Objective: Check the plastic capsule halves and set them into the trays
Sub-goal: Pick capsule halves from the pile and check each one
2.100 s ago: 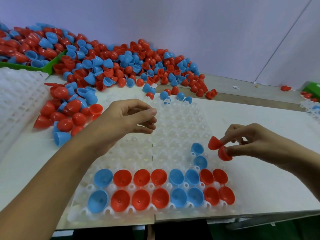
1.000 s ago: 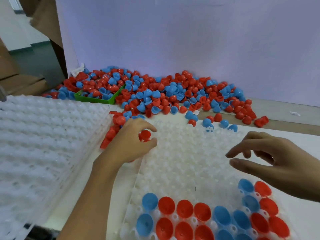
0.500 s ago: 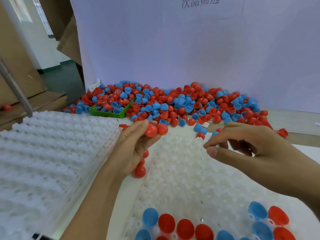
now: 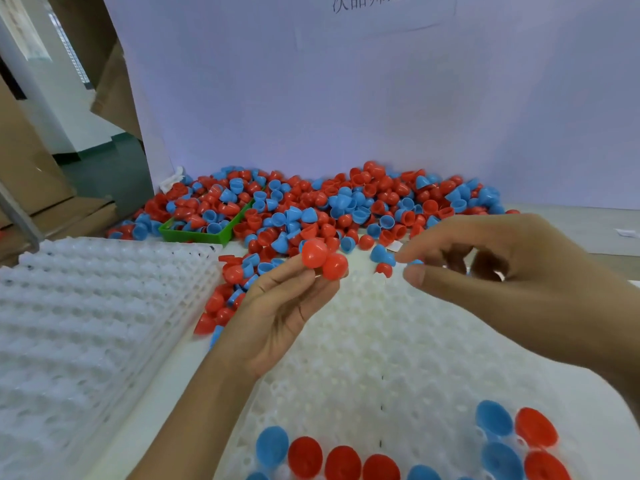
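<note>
While left hand (image 4: 277, 306) pinches two red capsule halves (image 4: 323, 259) at its fingertips, right hand (image 4: 512, 282) beside them, fingers loosely spread, tray (image 4: 398, 341) beneath both.

A pale lilac-white panel (image 4: 346, 109) fills the upper centre and right of the frame and stands upright at the back of the counter (image 4: 571, 223). A sheet of paper (image 4: 374, 12) with printed characters, cut off by the top edge, is fixed to it at upper centre. Light on the panel is even and cool. Brown cardboard (image 4: 114, 81) leans at upper left beside the panel's left edge; more flat cardboard (image 4: 31, 161) lies along the far left. Between them shows a dark green floor (image 4: 110, 168) and a white wall (image 4: 62, 84). A grey metal bar (image 4: 17, 213) slants across the left edge.
</note>
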